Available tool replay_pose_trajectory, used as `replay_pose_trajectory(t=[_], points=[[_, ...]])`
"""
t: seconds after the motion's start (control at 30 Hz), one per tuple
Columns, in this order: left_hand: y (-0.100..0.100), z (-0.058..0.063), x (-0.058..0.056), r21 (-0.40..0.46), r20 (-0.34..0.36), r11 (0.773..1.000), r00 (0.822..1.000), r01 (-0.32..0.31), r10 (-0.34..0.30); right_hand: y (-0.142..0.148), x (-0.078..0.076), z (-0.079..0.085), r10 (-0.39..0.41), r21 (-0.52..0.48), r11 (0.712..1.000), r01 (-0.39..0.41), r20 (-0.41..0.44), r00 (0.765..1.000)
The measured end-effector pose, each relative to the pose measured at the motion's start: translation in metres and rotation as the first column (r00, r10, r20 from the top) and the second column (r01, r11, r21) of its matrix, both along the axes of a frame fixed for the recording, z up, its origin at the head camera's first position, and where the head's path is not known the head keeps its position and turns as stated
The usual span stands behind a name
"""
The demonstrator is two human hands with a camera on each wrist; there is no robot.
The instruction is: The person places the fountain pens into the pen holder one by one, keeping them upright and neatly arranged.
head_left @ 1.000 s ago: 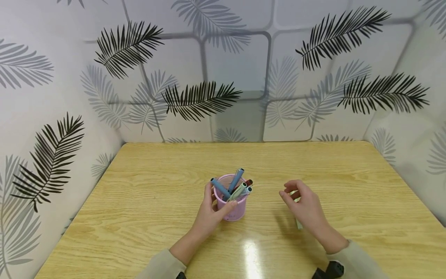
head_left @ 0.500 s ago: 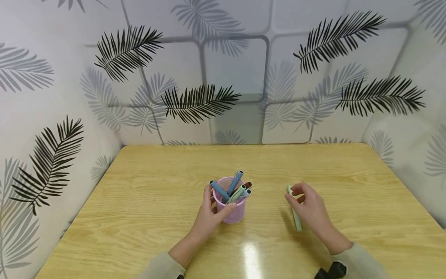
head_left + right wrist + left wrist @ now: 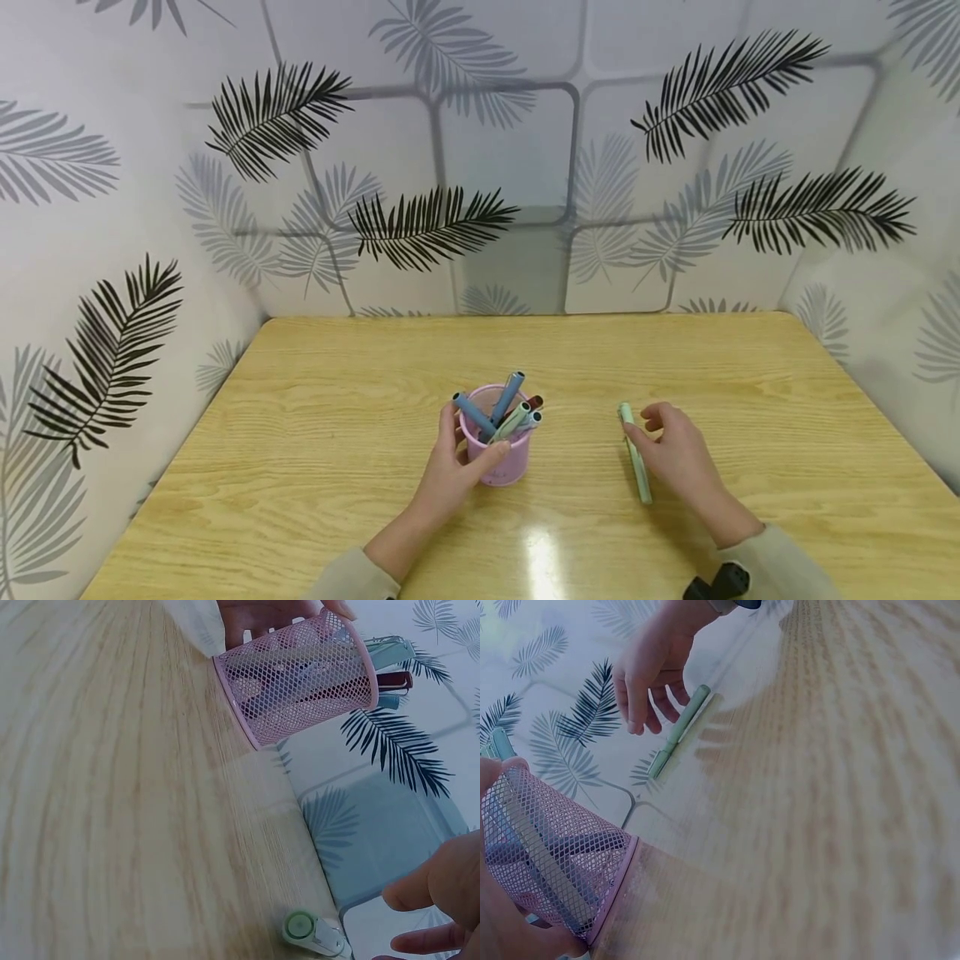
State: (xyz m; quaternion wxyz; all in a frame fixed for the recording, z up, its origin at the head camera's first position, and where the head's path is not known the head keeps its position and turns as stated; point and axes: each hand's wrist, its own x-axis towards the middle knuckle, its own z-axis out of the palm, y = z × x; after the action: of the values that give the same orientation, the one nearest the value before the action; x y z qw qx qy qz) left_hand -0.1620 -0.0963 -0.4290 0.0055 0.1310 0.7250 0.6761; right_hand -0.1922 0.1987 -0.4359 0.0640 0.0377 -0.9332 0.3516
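Note:
My left hand (image 3: 447,472) grips a pink mesh pen cup (image 3: 507,467) by its side, thumb near the front rim. Blue, light green, dark red and pale blue pens (image 3: 507,395) stick up out of it. A single light green pen (image 3: 637,467) lies on the table to the right, at a slight slant. Beside and just above this pen is my right hand (image 3: 681,454), its fingers loosely bent with nothing between them. In the left wrist view its fingers (image 3: 658,712) hang down apart over the pen. The right wrist view shows the pen's end (image 3: 301,925) near the thumb.
Both hands are over a light wooden table (image 3: 330,400). Behind it and at the sides stand white walls with a leaf pattern (image 3: 435,225). A bright glare patch (image 3: 543,558) lies on the table's near side.
My right hand has shifted a little to the right, uncovering more of the light green pen. The left hand keeps its grip on the cup. The head view has tilted up slightly.

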Motion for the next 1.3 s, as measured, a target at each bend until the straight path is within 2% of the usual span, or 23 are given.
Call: replay_pose_trajectory(t=[0.3, 0.8, 1.13, 1.3], points=[[0.0, -0.001, 0.0, 0.008, -0.008, 1.0, 1.0, 0.004, -0.004, 0.003, -0.005, -0.005, -0.024, 0.044, 0.999, 0.021, 0.071, 0.997], [0.0, -0.001, 0.001, 0.002, -0.018, 1.0, 1.0, -0.003, 0.003, 0.003, -0.016, -0.011, 0.025, 0.116, 0.993, -0.036, 0.097, 0.995], [-0.001, -0.001, 0.001, 0.005, -0.018, 1.0, 1.0, 0.002, -0.002, 0.001, -0.018, -0.013, 0.018, 0.136, 0.99, -0.033, 0.112, 0.994], [-0.001, -0.001, 0.0, 0.004, -0.022, 1.0, 1.0, 0.002, -0.001, -0.002, -0.02, -0.01, 0.017, 0.142, 0.989, -0.039, 0.151, 0.988]])
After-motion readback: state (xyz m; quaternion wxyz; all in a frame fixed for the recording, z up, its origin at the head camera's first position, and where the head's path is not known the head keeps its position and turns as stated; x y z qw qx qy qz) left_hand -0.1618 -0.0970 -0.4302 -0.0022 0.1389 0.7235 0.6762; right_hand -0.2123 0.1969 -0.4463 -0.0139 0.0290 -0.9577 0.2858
